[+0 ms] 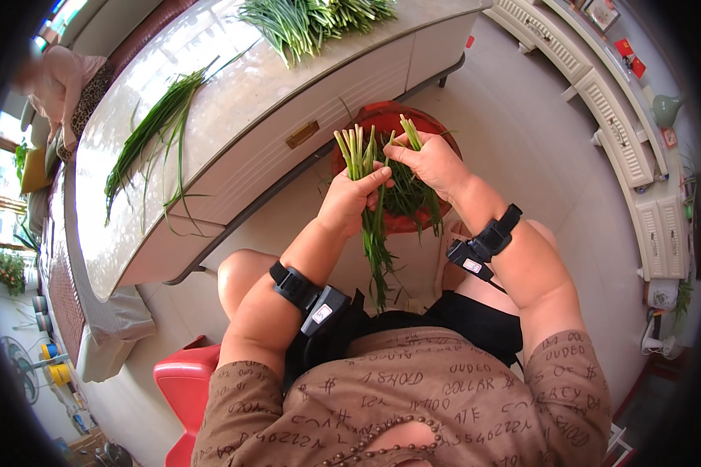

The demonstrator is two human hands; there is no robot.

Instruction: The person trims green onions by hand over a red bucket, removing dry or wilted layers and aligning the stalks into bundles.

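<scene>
My left hand (353,195) grips a bunch of garlic chives (375,233), pale stem ends up and green leaves hanging toward my lap. Beside it, my right hand (435,163) holds a smaller bunch of garlic chives (410,132), its leaves drooping below the palm. The thumb and finger of my right hand pinch near a stem next to the left bunch. Both hands are above a red basket (380,110) on the floor. Loose green leaves (406,195) lie inside it, partly hidden by my hands.
A long marble-topped table (228,117) runs ahead and to the left. On it lie a loose pile of chives (152,131) and a thick heap of chives (321,26). A red plastic chair (190,373) stands by my left side. White cabinets (613,122) line the right; another person (64,82) sits far left.
</scene>
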